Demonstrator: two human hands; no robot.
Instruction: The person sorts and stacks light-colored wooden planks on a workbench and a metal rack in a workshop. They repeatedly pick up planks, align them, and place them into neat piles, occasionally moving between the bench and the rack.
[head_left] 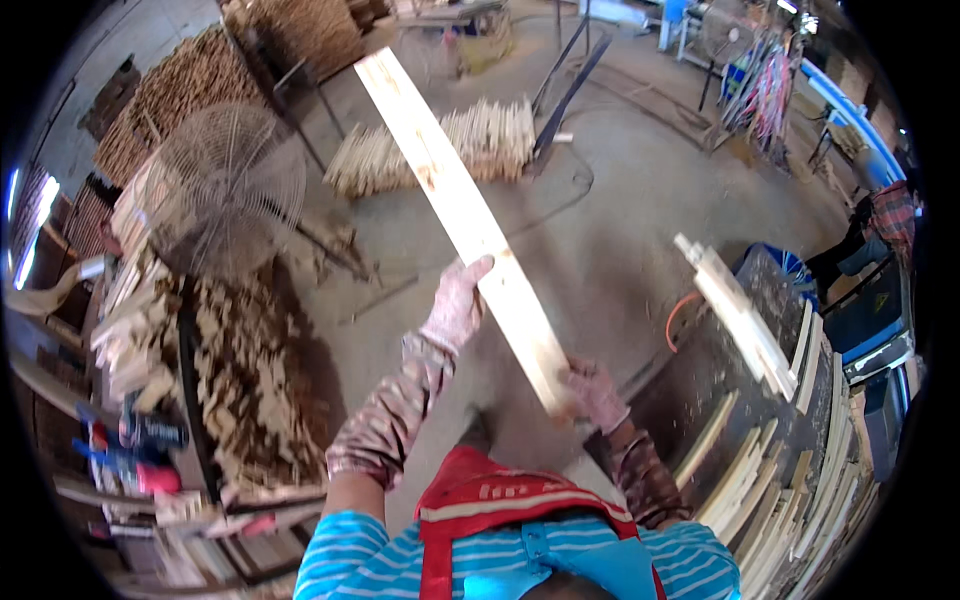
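Centre frame: we hold a long pale plank [462, 215] raised over the floor | left hand [455, 305] grips mid-length | right hand [592, 392] clamps near end | advise keeping far end clear of the fan [222, 188], upper left.

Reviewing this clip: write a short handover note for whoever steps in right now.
Left hand: gloved, gripping the plank partway up its edge.
Right hand: gloved, holding the plank's near end.
Plank: raised off the floor, pointing away from the person.
Done: plank lifted.
Left: it is not set down yet. Planks lie stacked at the right, offcuts heaped at the left.
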